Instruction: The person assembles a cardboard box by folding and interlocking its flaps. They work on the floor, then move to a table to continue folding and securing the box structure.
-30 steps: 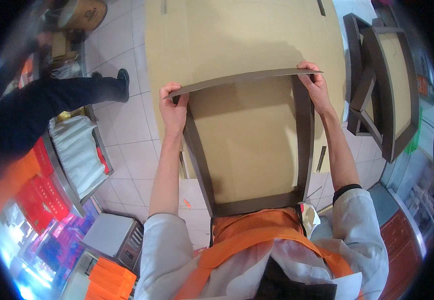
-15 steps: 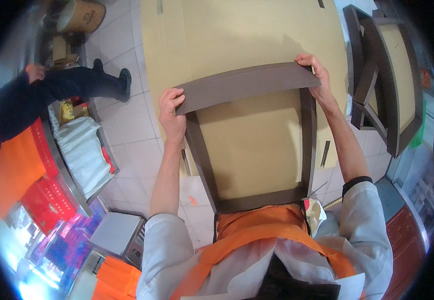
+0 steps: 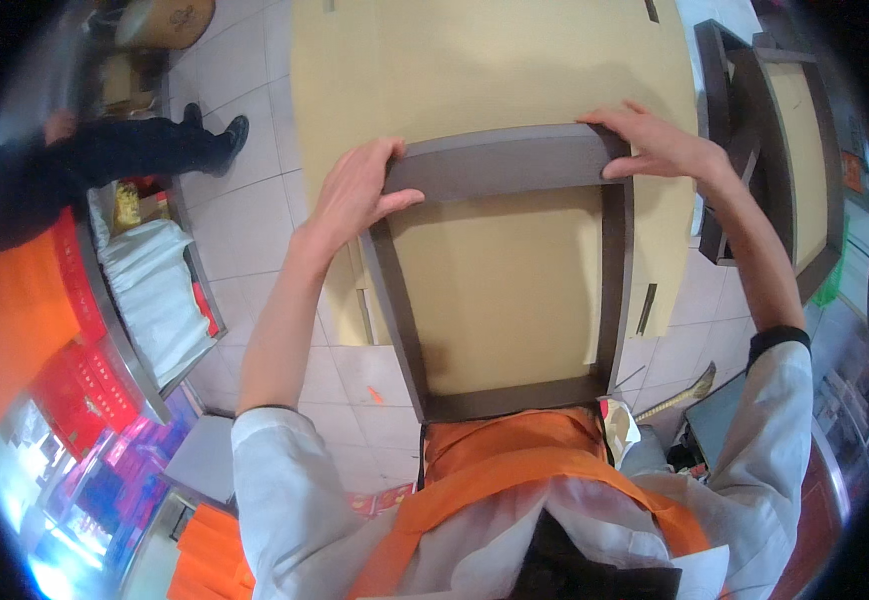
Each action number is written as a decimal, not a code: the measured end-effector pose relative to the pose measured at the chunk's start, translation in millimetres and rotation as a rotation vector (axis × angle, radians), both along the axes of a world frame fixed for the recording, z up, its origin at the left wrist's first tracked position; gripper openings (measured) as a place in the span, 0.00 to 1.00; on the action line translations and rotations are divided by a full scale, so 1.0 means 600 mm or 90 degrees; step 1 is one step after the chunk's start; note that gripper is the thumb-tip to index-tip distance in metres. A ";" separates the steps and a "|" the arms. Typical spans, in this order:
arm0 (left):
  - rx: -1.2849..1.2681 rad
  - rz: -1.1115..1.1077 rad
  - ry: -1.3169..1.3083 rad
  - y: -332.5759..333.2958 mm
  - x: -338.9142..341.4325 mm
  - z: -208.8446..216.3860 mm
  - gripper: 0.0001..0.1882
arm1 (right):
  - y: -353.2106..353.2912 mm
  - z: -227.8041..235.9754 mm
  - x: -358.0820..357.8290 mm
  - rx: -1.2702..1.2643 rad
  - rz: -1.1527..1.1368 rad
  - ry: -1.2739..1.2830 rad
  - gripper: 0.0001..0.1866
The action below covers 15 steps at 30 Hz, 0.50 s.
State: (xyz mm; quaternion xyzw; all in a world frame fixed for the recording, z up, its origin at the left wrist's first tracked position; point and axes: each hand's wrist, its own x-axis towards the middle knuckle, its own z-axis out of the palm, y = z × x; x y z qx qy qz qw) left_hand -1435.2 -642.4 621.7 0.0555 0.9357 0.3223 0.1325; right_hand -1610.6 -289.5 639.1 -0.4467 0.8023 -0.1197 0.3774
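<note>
A shallow rectangular cardboard box (image 3: 513, 162), dark brown on its walls and tan on its floor, lies before me with its near end against my orange apron. My left hand (image 3: 357, 192) clasps the far wall at its left corner, the thumb over the inner side and the fingers along the top. At the right corner my right hand (image 3: 658, 145) pinches the same wall, thumb inside and fingers over the far edge. Under the box lies a big tan cardboard sheet (image 3: 495, 80) with dark slots.
More brown box parts (image 3: 787, 150) stand stacked at the right. At the left, another person's dark-clothed leg (image 3: 145, 150) reaches over the tiled floor (image 3: 250, 220), by a drawer holding a white bag (image 3: 160, 300). A grey-topped metal stool-like box (image 3: 203, 455) stands lower left.
The far panel, earlier standing out past the side walls, now sits folded down between the corners. My hands have shifted from its ends onto the corners, thumbs inside, elbows wider.
</note>
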 end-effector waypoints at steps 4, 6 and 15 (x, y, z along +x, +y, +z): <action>-0.090 -0.091 -0.132 0.009 -0.052 0.002 0.27 | -0.035 -0.022 -0.007 0.036 0.029 0.003 0.29; -0.131 -0.129 -0.185 0.011 -0.065 -0.004 0.22 | -0.046 -0.024 0.000 0.078 0.040 0.080 0.23; -0.235 -0.018 0.237 0.032 -0.017 -0.064 0.05 | -0.050 -0.063 0.069 0.015 -0.075 0.381 0.07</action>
